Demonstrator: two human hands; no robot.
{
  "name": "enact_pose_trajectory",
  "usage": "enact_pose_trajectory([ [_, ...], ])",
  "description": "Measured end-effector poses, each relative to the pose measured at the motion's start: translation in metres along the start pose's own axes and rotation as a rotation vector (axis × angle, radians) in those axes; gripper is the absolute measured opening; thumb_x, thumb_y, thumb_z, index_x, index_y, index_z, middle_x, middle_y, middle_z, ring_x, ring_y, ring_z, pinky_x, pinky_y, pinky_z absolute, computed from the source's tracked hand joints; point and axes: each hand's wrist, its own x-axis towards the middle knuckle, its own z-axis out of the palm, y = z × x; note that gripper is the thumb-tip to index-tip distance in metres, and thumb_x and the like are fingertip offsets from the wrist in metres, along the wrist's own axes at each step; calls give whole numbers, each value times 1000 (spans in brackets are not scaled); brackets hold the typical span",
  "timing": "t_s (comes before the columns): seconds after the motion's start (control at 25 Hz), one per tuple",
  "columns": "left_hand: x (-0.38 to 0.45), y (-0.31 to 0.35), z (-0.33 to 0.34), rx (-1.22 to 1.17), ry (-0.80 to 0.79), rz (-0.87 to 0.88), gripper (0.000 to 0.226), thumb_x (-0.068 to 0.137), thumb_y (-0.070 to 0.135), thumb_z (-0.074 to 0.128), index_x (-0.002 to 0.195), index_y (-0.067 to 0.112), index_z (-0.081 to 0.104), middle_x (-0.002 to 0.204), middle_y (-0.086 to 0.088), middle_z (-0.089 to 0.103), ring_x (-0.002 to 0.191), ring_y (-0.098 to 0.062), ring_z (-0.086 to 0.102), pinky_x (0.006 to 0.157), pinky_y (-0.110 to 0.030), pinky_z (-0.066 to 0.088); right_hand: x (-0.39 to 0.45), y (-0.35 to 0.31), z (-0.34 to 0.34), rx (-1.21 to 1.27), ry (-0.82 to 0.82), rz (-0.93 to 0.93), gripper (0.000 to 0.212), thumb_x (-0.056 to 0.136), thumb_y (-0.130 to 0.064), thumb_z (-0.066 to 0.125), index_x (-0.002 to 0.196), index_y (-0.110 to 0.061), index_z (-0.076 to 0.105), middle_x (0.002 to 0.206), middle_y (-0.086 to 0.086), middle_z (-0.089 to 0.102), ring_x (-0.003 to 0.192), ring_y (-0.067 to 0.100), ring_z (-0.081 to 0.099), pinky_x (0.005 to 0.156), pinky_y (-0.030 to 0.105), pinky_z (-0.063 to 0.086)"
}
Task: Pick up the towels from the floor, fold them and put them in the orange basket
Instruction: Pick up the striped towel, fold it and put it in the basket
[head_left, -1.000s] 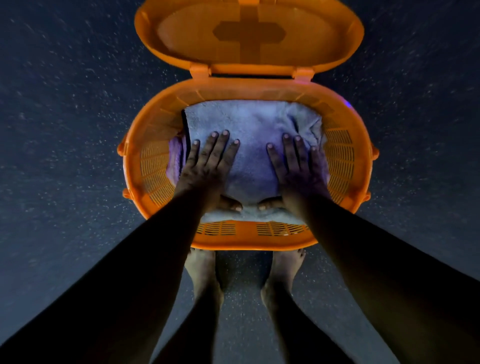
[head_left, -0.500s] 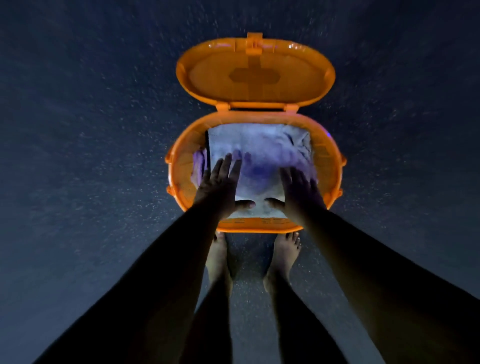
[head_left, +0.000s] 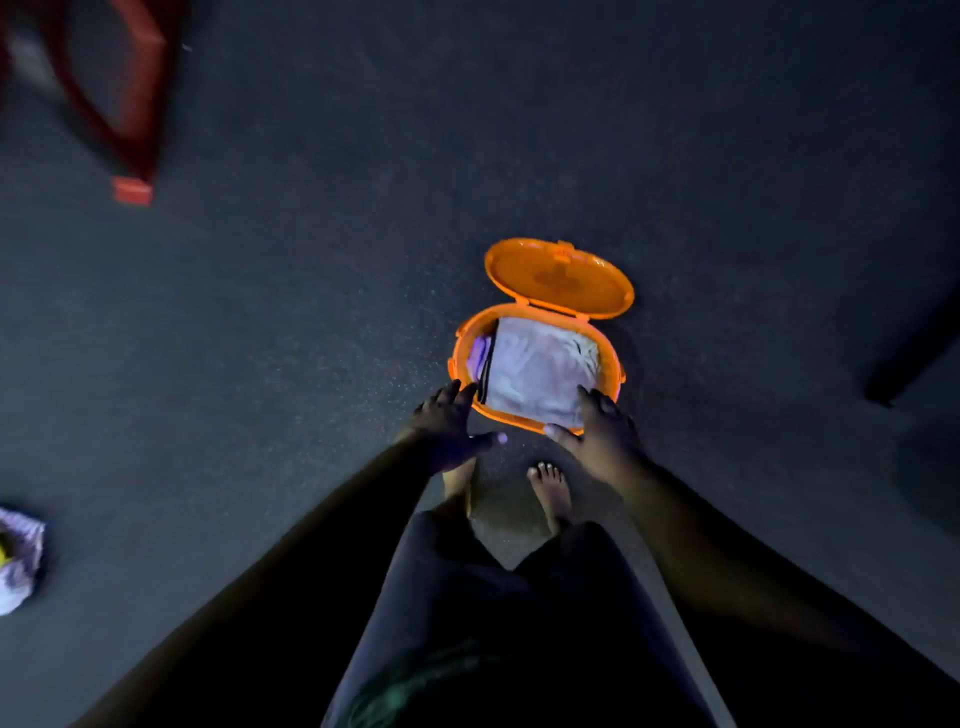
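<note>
Both hands have been lifted off the folded towel (head_left: 540, 371), which was being pressed flat a moment ago. Now the left hand (head_left: 449, 423) is held in the air just near the left side of the orange basket (head_left: 456, 364), and the right hand (head_left: 602, 431) is held over its near right rim. Nothing is held by either hand; the fingers (head_left: 589, 395) are spread wide and loose. The head has also been raised, so the basket looks smaller and more of the dark floor (head_left: 311, 312) can be seen. The pale towel is left lying flat inside the basket, on top of a purple towel (head_left: 477, 353) that peeks out at the left. The lid (head_left: 558, 278) is left open at the far side. This towel seems to be done. Another crumpled cloth (head_left: 18, 558) can be seen far off at the left edge of the floor, so more picking up and folding is probably needed. A red thing (head_left: 130, 104), maybe a chair, is seen at the far left, but it is blurred.
</note>
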Motion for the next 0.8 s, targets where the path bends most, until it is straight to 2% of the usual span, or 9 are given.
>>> enact_pose_trajectory([
  [0.12, -83, 8, -3, -76, 146, -66, 108, 81, 81, 56, 162, 21, 15, 168, -12, 18, 151, -34, 28, 119, -44, 28, -41, -25, -36, -73, -6, -192, 95, 86, -72, 57, 157, -15, 30, 162, 14, 33, 149, 31, 31, 117, 49, 33],
  [0.28, -158, 3, 19, -313, 320, -217, 112, 80, 82, 54, 162, 18, 15, 168, -12, 19, 153, -30, 24, 122, -42, 26, -76, -65, -61, -280, -54, -441, 93, 89, -72, 52, 159, -17, 25, 166, 9, 26, 152, 29, 25, 120, 48, 25],
  [0.4, -218, -4, 39, -439, 450, -322, 111, 82, 82, 52, 163, 17, 13, 169, -9, 16, 155, -26, 19, 124, -38, 21, -104, -112, -64, -416, -64, -631, 95, 89, -73, 51, 159, -16, 24, 167, 8, 24, 153, 28, 22, 121, 48, 25],
  [0.6, -330, -42, 99, -677, 613, -579, 112, 82, 84, 51, 163, 20, 9, 170, -5, 11, 156, -21, 13, 124, -38, 17, -182, -194, -14, -662, -135, -910, 95, 90, -75, 46, 161, -18, 18, 169, 9, 17, 155, 26, 16, 121, 50, 19],
  [0.8, -455, -82, 199, -882, 781, -821, 113, 80, 84, 53, 163, 22, 9, 171, -3, 10, 157, -18, 11, 124, -36, 15, -290, -262, 83, -835, -204, -1217, 98, 87, -79, 46, 161, -21, 20, 168, 7, 19, 156, 24, 16, 122, 51, 19],
])
